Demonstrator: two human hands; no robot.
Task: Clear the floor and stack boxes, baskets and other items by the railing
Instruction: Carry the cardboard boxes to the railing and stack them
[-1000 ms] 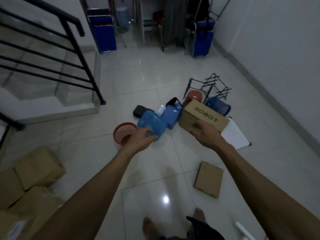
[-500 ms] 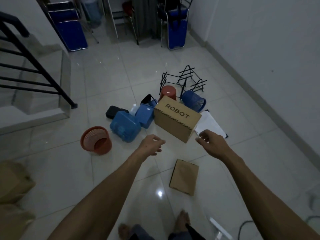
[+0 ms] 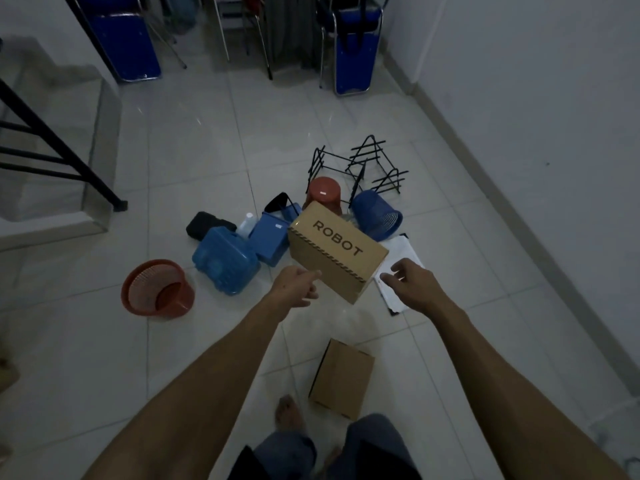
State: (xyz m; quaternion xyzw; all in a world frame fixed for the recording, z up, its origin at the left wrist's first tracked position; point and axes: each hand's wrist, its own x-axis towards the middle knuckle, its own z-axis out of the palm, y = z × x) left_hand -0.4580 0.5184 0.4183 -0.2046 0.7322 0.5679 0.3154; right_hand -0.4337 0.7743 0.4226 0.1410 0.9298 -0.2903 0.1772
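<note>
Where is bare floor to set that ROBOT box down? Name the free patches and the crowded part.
Free: the tiles between the railing post and the black pouch; the stretch between the red basket and the small flat box; the floor along the right wall. Crowded: around the ROBOT box, with the blue case, blue basket and wire rack packed close.

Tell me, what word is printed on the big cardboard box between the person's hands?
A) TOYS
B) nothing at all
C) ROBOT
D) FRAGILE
C: the cardboard box lying among the baskets shows the dark letters ROBOT across its upper face, above a striped tape edge.
</note>
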